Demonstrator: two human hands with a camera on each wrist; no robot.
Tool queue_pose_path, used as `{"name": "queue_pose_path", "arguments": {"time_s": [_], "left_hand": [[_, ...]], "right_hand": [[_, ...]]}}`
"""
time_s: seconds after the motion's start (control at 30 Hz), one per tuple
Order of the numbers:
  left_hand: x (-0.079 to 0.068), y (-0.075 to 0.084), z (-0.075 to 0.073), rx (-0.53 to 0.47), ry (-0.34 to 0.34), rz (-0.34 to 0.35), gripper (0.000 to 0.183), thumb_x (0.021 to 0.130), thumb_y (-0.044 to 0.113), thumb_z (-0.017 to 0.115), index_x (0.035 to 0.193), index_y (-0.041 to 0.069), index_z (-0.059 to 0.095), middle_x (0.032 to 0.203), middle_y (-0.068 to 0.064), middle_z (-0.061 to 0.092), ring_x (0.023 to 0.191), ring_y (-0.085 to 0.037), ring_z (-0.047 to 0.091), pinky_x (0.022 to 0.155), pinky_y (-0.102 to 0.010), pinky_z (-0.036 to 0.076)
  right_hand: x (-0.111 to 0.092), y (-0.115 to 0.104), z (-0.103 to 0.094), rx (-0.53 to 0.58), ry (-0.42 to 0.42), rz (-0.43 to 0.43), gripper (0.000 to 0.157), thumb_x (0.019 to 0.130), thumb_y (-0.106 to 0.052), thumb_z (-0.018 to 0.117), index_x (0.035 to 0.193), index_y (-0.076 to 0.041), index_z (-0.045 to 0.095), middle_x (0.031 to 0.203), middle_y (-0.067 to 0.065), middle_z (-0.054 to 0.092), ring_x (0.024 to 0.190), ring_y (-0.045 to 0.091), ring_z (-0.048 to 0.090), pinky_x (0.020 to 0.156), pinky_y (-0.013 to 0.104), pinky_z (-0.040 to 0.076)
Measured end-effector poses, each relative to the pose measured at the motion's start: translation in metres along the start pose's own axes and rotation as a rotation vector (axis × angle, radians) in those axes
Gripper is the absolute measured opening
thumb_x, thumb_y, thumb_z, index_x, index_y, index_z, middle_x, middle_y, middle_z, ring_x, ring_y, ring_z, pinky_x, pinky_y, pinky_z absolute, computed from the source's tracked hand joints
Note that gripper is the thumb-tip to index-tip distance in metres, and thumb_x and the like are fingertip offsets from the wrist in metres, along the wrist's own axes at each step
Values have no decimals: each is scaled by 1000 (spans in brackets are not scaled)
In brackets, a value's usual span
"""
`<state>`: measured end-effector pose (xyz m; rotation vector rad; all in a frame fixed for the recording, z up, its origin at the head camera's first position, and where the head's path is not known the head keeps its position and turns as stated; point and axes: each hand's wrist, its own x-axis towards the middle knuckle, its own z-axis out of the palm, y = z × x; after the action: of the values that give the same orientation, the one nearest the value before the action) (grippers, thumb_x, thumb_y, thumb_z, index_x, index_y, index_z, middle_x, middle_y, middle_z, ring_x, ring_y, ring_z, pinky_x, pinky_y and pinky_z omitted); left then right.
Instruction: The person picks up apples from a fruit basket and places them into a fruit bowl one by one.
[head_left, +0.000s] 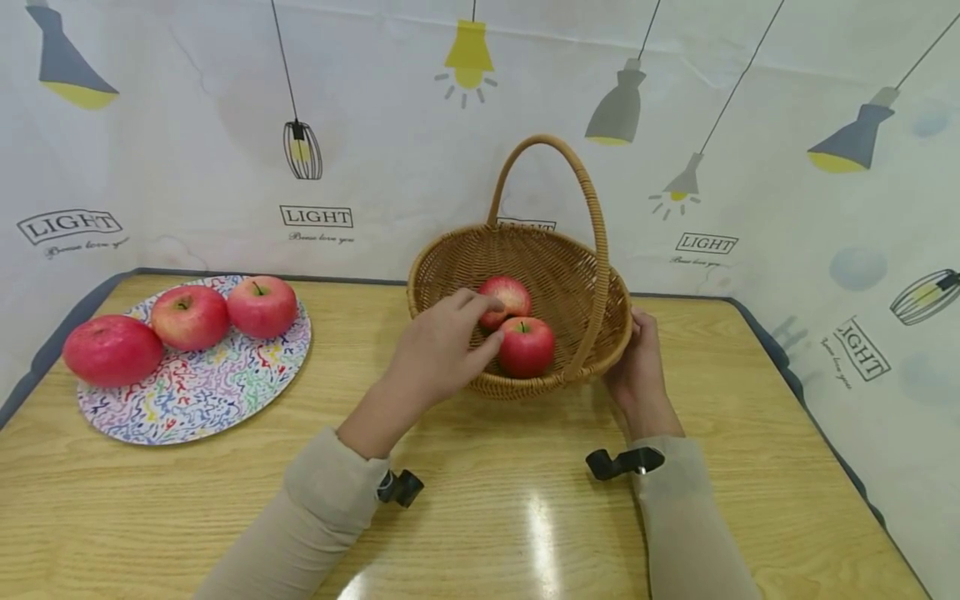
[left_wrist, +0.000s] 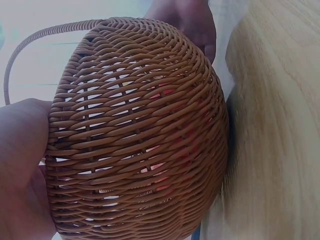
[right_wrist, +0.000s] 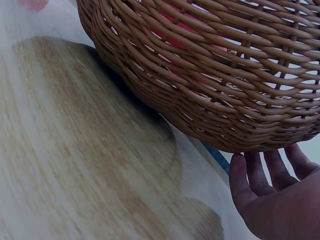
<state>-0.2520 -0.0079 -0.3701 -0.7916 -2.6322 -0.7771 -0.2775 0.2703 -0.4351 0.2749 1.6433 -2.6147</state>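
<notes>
A brown wicker basket [head_left: 442, 271] with a tall arched handle stands on the table, two red apples inside: a rear apple [head_left: 510, 293] and a front apple [head_left: 527, 347]. Over its left rim reaches my left hand [head_left: 442, 342], fingers loosely bent. Its fingertips overlap the rear apple, and its thumb lies right at the front apple's left side. In the left wrist view that hand [left_wrist: 20, 150] shows at the rim. My right hand [head_left: 637, 375] holds the basket's right side from outside. In the right wrist view its fingers [right_wrist: 257, 175] meet the weave, tips partly hidden.
At the left lies an oval plate [head_left: 210, 408] with a colourful squiggle pattern. On it are a middle apple [head_left: 190, 317], a right apple [head_left: 262, 307] and an oval red fruit [head_left: 112, 350] at its left edge. A white lamp-print sheet [head_left: 375, 150] hangs behind the table.
</notes>
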Motion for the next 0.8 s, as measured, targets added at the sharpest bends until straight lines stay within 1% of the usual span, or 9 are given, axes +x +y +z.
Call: {"name": "queue_pose_path", "arguments": {"time_s": [0.23, 0.37, 0.47, 0.57, 0.7, 0.8], "left_hand": [[0, 0, 0, 42, -6, 14, 23, 97, 31, 65, 108, 12, 69, 105, -5, 68, 87, -20, 65, 71, -36, 57], [0, 0, 0, 53, -6, 22, 24, 97, 32, 65, 109, 12, 69, 103, -5, 67, 85, -20, 65, 69, -36, 56], [0, -1, 0, 67, -20, 19, 25, 97, 33, 64, 110, 12, 69, 100, -5, 67, 83, -20, 65, 68, -36, 56], [0, 0, 0, 88, -51, 7, 28, 98, 34, 63, 112, 12, 69, 100, -5, 68, 84, -21, 65, 69, -37, 55], [1, 1, 0, 125, -115, -11, 33, 100, 38, 58, 119, 13, 68, 105, -4, 69, 90, -25, 67, 75, -39, 57], [2, 1, 1, 138, -151, -24, 35, 101, 40, 56, 121, 13, 67, 108, -4, 69, 94, -26, 67, 80, -39, 57]], "right_hand": [[0, 1, 0, -9, -4, 1, 52, 96, -52, 40, 141, -25, 47, 156, -3, 35, 150, 18, 26, 128, 40, 12], [0, 1, 0, -18, -7, -8, 53, 96, -53, 40, 140, -25, 48, 156, -2, 36, 149, 18, 26, 127, 40, 12], [0, 1, 1, -25, -16, -13, 53, 95, -53, 40, 139, -25, 49, 156, -2, 35, 150, 19, 26, 128, 41, 12], [0, 1, 1, -23, -20, -13, 52, 95, -53, 40, 138, -25, 49, 157, -2, 35, 150, 19, 26, 128, 40, 12], [0, 1, 1, -14, -16, -12, 49, 95, -53, 40, 135, -25, 50, 155, -1, 36, 147, 19, 29, 126, 39, 15], [0, 2, 0, -14, -11, -11, 48, 95, -53, 40, 134, -25, 51, 153, -1, 38, 144, 19, 32, 125, 39, 17]]}}
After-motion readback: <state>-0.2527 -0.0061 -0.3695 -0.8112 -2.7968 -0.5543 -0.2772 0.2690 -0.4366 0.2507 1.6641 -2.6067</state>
